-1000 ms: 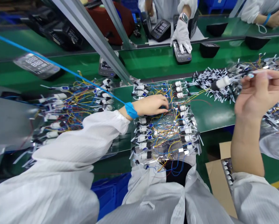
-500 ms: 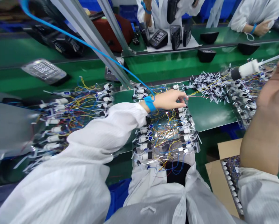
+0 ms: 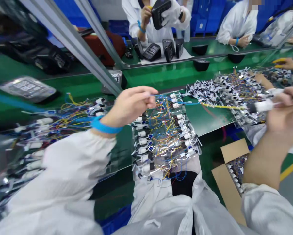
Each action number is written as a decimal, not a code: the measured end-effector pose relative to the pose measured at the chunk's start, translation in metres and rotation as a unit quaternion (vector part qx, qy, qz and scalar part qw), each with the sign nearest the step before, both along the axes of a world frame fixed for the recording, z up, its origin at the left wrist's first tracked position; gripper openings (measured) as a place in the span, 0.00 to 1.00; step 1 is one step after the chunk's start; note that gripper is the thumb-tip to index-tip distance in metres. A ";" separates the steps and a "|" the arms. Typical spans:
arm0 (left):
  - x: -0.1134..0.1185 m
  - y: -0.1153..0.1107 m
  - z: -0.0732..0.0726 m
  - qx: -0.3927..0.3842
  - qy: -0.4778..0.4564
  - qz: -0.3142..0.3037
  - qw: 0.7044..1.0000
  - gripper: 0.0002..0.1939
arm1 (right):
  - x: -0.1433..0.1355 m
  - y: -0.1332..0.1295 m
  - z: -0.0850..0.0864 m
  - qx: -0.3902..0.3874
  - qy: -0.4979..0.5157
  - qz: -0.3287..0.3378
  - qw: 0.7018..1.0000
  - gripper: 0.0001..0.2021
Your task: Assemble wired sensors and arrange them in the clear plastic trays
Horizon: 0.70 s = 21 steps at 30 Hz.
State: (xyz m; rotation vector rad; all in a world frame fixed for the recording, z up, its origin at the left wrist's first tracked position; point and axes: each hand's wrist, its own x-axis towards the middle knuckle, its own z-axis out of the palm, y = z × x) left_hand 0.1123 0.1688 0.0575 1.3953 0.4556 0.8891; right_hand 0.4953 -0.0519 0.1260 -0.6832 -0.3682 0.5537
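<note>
My right hand [image 3: 287, 109] is closed at the right edge, holding a white cylindrical part [image 3: 264, 105] with a black end by its thin white tail. From that part a yellow wire [image 3: 222, 106] runs left, followed by a blue stretch. My left hand [image 3: 134, 102], wearing a blue wristband, hovers left of centre with its fingers curled together; what is between the fingertips is too small to make out. Below lies a clear plastic sheet [image 3: 166, 151] bearing rows of similar white parts and tangled wires.
More wired parts [image 3: 44, 129] lie at left. A pile of short white-and-black pieces [image 3: 202, 91] sits beyond the sheet. Display units [image 3: 28, 88] rest on the green line behind a metal post [image 3: 70, 36]. An open carton [image 3: 228, 192] stands lower right. Other people work opposite.
My left hand has moved left, away from the middle of the wires. The white part in my right hand is lower, and its wires stretch across. The view has shifted to the right.
</note>
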 end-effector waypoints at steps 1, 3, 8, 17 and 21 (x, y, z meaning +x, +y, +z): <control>-0.013 -0.011 0.004 0.014 0.015 0.002 1.000 0.17 | -0.012 0.000 -0.004 0.012 -0.056 0.017 0.998 0.10; -0.039 -0.034 0.007 0.069 0.058 0.059 0.994 0.18 | -0.035 0.002 -0.014 0.011 -0.139 0.059 0.988 0.16; -0.068 -0.091 -0.002 0.158 0.011 0.166 0.973 0.10 | -0.097 0.008 -0.034 -0.038 -0.165 0.143 0.975 0.13; -0.019 -0.183 -0.028 -0.090 -0.127 0.123 0.980 0.18 | -0.204 -0.001 -0.075 -0.090 -0.202 0.262 0.939 0.09; -0.018 -0.191 -0.047 -0.119 -0.031 0.139 0.983 0.21 | -0.229 -0.010 -0.096 -0.074 -0.276 0.284 0.915 0.06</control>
